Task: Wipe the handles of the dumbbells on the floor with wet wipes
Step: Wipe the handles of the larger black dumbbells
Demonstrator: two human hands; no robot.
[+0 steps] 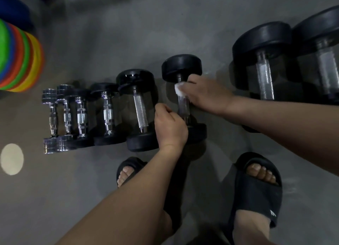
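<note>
Inspector: Dumbbell (181,66) location?
Technician: It lay on the floor (128,34), right of the smaller dumbbells (108,110) and left of two large dumbbells (264,76).
Inspector: Hands?
Technician: The right hand (203,95) held the wet wipe (177,89) against the handle (183,105) at its far end. The left hand (169,128) gripped its near end.

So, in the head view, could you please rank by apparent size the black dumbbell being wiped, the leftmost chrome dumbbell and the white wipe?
Largest: black round-headed dumbbell being wiped.
Then: small leftmost chrome dumbbell.
Smallest: white wet wipe, mostly covered by the right hand.
</note>
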